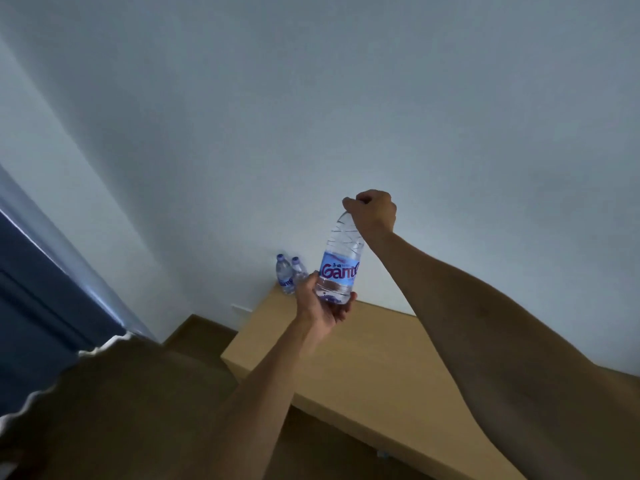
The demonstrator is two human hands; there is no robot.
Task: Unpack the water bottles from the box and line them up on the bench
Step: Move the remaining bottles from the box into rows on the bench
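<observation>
A clear water bottle (341, 259) with a light blue label is held upright in the air above the light wooden bench (363, 362). My right hand (372, 209) grips its top, covering the cap. My left hand (320, 303) cups and holds its base from below. Two more water bottles (289, 273) with blue caps stand side by side at the bench's far end, against the wall and just left of the held bottle. The box is out of view.
A plain white wall (346, 116) rises behind the bench. A dark blue curtain (38, 306) hangs at the left. Brown floor (131, 403) lies left of and below the bench.
</observation>
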